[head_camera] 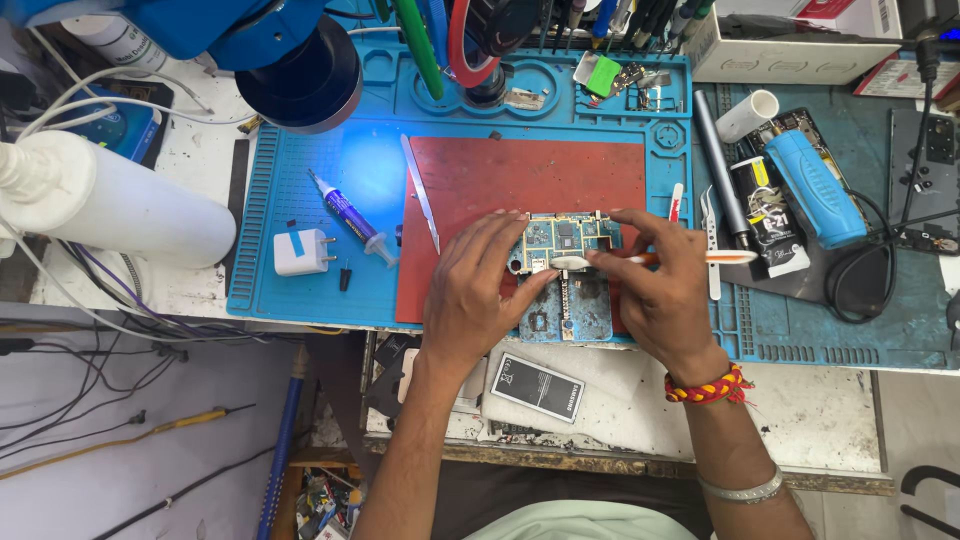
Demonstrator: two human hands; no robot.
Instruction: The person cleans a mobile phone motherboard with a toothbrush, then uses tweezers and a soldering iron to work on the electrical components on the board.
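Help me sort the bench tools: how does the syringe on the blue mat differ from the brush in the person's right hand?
The syringe lies untouched on the blue mat; the brush is held in the right hand. The syringe lies diagonally, left of the left hand; the brush lies nearly level, its head over the circuit board. The syringe is blue-labelled with a clear tip; the brush handle looks orange and white. Both are slim and elongated.
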